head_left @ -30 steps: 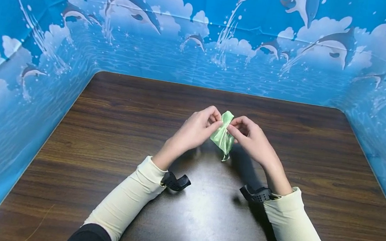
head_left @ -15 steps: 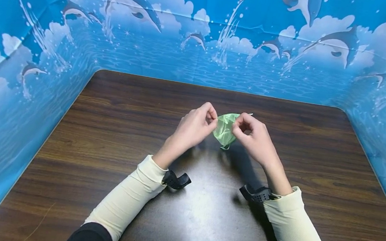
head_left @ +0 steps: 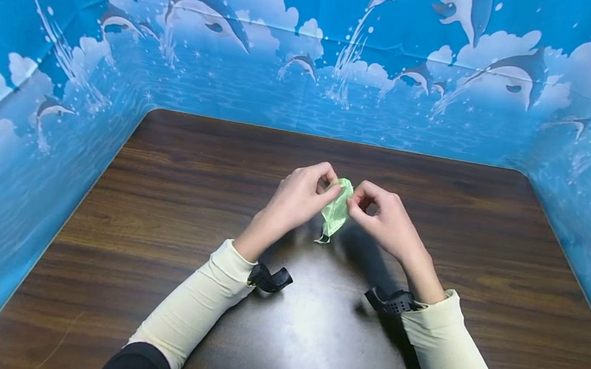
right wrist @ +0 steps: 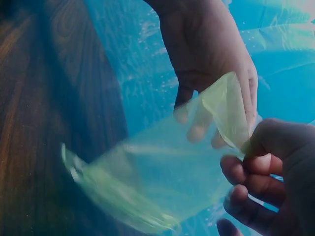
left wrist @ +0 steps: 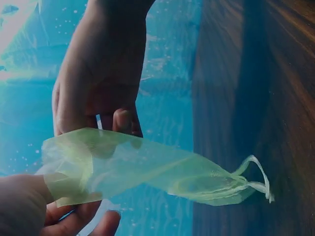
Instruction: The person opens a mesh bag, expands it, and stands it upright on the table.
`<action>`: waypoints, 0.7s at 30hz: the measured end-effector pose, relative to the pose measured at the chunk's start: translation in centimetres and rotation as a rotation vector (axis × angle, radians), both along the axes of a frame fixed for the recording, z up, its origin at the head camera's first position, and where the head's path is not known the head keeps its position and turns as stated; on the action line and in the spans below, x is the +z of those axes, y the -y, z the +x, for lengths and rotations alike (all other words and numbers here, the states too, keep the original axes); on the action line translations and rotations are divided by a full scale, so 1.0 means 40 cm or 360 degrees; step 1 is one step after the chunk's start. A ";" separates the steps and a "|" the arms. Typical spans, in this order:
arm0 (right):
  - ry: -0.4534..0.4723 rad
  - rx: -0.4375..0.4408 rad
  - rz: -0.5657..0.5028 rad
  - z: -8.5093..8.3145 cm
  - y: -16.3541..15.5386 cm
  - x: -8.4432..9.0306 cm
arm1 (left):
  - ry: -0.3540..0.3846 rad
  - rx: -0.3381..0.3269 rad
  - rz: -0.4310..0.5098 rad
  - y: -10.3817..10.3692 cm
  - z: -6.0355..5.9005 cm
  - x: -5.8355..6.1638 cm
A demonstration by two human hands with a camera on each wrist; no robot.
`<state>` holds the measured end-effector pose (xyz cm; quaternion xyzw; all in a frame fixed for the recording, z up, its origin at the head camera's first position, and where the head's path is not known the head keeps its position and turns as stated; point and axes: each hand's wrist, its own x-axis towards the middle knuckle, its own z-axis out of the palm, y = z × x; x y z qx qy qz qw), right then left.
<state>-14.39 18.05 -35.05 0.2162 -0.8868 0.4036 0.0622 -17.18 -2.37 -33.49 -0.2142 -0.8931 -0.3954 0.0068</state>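
Note:
A sheer light-green organza drawstring pouch [head_left: 336, 210] hangs between both hands, above the far middle of the table. My left hand [head_left: 302, 194] pinches its upper left corner between thumb and fingertips. On the other side, my right hand [head_left: 386, 221] pinches the upper right edge. In the left wrist view the pouch [left wrist: 142, 169] looks flat and see-through, its gathered end and cord loops pointing down toward the table. The right wrist view shows the pouch [right wrist: 157, 162] from the opposite side, with a folded upper corner at the fingers. Nothing is visible inside it.
Below the hands lies a dark wood-grain table [head_left: 306, 342] with a bright glare in front. A blue dolphin-print cloth [head_left: 303, 107] rises along its back and sides. Black bands [head_left: 270, 279] are worn at both wrists, by pale sleeves [head_left: 196, 303].
The pouch was bunched at its middle, then spread wider with a pale tip behind the right hand. Now it hangs narrower, corded end down and slightly left. Both forearms have barely moved.

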 end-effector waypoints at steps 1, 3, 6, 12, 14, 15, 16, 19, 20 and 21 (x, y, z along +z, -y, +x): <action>0.0004 0.0016 0.0011 0.002 0.001 0.000 | -0.0016 0.0027 -0.0028 -0.001 0.001 -0.002; 0.0003 0.0064 0.0039 0.005 0.004 -0.002 | -0.0047 0.0081 -0.0104 -0.003 0.002 -0.007; -0.0027 0.0147 0.0101 0.007 0.010 -0.003 | -0.0090 0.0139 -0.0227 -0.007 0.004 -0.013; -0.0088 0.0229 0.0262 0.012 0.017 -0.005 | -0.0490 -0.0193 -0.0539 -0.010 0.001 -0.027; -0.0088 0.0232 0.0307 0.014 0.018 -0.006 | -0.0749 -0.0373 -0.0645 -0.010 -0.001 -0.030; -0.0089 0.0232 0.0319 0.014 0.018 -0.006 | -0.0857 -0.0430 -0.0694 -0.010 -0.002 -0.031; -0.0092 0.0233 0.0327 0.014 0.019 -0.005 | -0.0948 -0.0457 -0.0736 -0.009 -0.003 -0.032; -0.0120 0.0201 0.0324 0.012 0.022 -0.001 | -0.0920 -0.0407 -0.0727 -0.005 -0.005 -0.031; -0.0136 0.0180 0.0312 0.010 0.024 0.001 | -0.0867 -0.0364 -0.0705 -0.003 -0.005 -0.031; -0.0152 0.0145 0.0297 0.007 0.027 0.002 | -0.0820 -0.0311 -0.0678 -0.002 -0.006 -0.032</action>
